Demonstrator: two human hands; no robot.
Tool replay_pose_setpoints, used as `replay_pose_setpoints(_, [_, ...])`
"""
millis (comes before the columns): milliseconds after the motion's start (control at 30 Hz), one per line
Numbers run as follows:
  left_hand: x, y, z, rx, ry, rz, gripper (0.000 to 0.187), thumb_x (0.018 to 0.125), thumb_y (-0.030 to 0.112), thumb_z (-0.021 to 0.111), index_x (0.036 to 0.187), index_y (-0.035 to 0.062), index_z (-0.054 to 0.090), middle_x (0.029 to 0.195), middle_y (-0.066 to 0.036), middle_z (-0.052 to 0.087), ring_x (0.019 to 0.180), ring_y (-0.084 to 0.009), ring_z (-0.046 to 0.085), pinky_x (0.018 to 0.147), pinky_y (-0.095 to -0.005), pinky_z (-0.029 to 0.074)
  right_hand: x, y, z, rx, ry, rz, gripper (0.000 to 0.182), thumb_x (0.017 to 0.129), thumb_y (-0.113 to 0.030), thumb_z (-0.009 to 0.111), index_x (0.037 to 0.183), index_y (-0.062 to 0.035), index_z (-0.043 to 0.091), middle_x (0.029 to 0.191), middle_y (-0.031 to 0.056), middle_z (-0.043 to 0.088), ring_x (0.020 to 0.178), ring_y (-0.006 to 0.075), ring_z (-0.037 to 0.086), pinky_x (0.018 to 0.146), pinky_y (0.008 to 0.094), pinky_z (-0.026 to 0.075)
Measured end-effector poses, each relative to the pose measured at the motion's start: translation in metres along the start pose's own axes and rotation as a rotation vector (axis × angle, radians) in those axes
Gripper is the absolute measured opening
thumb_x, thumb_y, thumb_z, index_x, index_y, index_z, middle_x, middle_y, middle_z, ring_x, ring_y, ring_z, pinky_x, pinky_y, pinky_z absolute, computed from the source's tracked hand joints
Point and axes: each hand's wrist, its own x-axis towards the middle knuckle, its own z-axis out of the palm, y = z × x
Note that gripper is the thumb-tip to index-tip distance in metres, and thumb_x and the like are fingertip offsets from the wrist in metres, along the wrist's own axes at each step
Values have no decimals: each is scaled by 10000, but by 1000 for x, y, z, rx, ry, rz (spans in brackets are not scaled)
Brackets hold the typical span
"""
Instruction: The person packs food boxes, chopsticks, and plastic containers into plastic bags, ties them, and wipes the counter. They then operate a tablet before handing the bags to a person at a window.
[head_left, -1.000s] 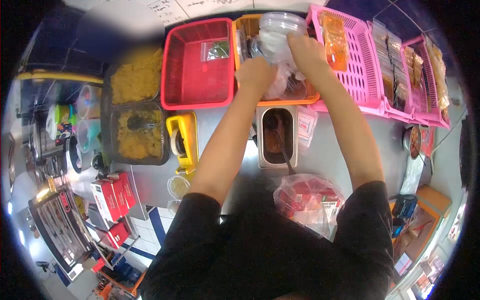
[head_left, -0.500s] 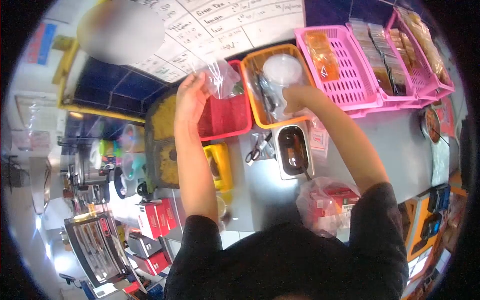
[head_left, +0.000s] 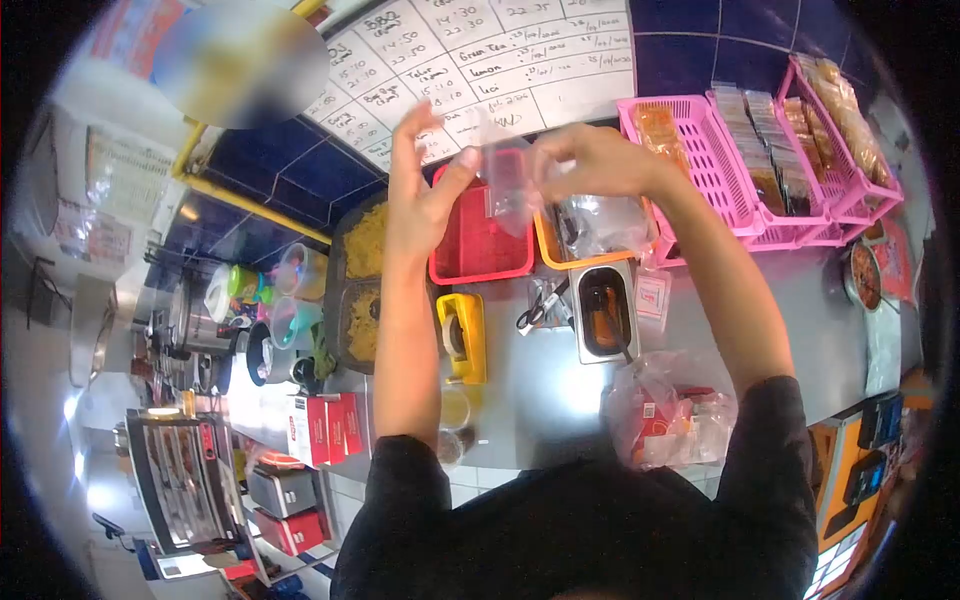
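Note:
A small clear plastic bag (head_left: 508,190) hangs between my hands, over the red basket (head_left: 482,272). My right hand (head_left: 600,160), slightly blurred, pinches the bag's right side with thumb and fingers. To the bag's left, my left hand (head_left: 425,190) is raised with fingers apart, its thumb tip close to the bag's edge. Below my right hand, the orange basket (head_left: 575,262) holds clear plastic bags and a dark-handled item, partly hidden.
Nearer me on the steel counter are a yellow tape dispenser (head_left: 462,340), scissors (head_left: 542,308), a metal pan (head_left: 605,315) of dark sauce and a plastic bag of red packets (head_left: 675,415). Pink baskets (head_left: 705,190) of packets stand right; a tray of yellow food (head_left: 365,245) sits left.
The bag has moved from my left hand's fingers into my right hand's pinch. My right hand has lifted out of the orange basket and come left; my left fingers have spread.

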Motion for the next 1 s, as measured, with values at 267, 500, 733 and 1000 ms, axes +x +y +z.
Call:
replay_pose_setpoints(267, [8, 5, 11, -369, -902, -201, 378, 880, 165, 723, 1195, -4, 600, 1048, -65, 669, 943, -109, 601, 821, -273, 484, -9, -99, -53, -123, -252, 438, 263, 704, -237, 774, 830, -14, 716, 693, 30, 664, 637, 96, 571, 588, 288, 439])
replay_pose_setpoints(500, [-35, -3, -6, -286, -745, -359, 151, 876, 145, 722, 889, -1, 686, 799, -14, 673, 758, -74, 599, 695, -230, 480, -52, -118, -107, -427, -66, 642, 180, 711, -105, 783, 698, -22, 625, 656, -12, 614, 606, 46, 543, 562, 224, 425])
replay_pose_setpoints(733, [-59, -30, -20, -205, -595, -429, 126, 908, 125, 674, 926, 0, 674, 787, -31, 677, 714, -84, 614, 678, -241, 495, -75, -118, -110, -315, 143, 637, 122, 818, -112, 735, 768, -46, 645, 715, -10, 648, 650, 65, 630, 597, 190, 513])
replay_pose_setpoints(1000, [-97, -62, -18, -618, -254, -582, 73, 915, 94, 599, 940, 27, 610, 979, -87, 689, 875, -137, 655, 785, -278, 518, -67, -63, -66, -240, 200, 602, 102, 817, -87, 676, 896, -22, 678, 781, 42, 671, 683, 114, 657, 619, 244, 544])
